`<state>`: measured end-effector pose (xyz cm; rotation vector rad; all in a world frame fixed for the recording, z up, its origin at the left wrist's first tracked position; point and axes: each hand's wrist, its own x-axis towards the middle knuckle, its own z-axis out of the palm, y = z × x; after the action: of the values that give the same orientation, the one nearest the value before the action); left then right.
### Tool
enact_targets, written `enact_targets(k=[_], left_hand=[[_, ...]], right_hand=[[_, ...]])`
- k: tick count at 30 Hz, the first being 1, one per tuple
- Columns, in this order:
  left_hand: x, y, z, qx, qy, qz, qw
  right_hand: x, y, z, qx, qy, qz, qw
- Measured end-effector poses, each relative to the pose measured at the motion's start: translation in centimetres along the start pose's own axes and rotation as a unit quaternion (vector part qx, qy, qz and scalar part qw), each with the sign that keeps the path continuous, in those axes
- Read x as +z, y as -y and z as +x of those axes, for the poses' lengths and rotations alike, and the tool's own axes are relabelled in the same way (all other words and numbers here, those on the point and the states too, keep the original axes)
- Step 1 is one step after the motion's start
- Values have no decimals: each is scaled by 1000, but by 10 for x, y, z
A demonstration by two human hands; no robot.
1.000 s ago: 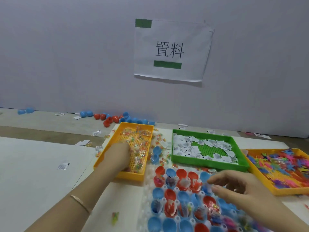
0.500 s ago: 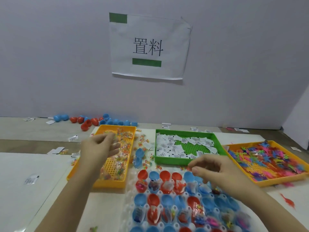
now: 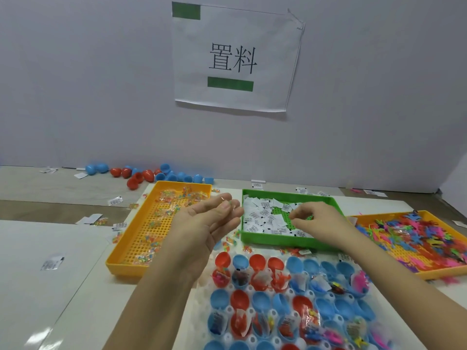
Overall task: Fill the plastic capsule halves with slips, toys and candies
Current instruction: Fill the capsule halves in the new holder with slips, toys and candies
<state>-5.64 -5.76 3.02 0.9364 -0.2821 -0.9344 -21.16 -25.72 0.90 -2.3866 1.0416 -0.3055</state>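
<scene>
Head view: left hand [image 3: 204, 223] holds candies [image 3: 225, 202], right hand [image 3: 318, 219] pinches slips [image 3: 262, 215]; capsule halves [image 3: 260, 281] beneath them look mostly filled, some empty.

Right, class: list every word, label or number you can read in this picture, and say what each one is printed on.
"置料": large black characters on the white paper sign on the wall.
Paper slips in the green tray: dark print, too small to read.
Loose slips on the table: blurred, unreadable.
</scene>
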Motion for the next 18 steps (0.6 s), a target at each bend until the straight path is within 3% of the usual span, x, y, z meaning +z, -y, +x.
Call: enact_targets(k=[4, 11, 18], left_hand=[[3, 5, 3, -2, 19, 30, 999], [0, 6, 16, 3, 16, 11, 1000], [-6, 2, 23, -22, 12, 16, 1000]], right_hand=[[11, -3, 14, 40, 71, -80, 993], [4, -15, 27, 63, 76, -153, 983], [2, -24, 33, 54, 95, -78, 991]])
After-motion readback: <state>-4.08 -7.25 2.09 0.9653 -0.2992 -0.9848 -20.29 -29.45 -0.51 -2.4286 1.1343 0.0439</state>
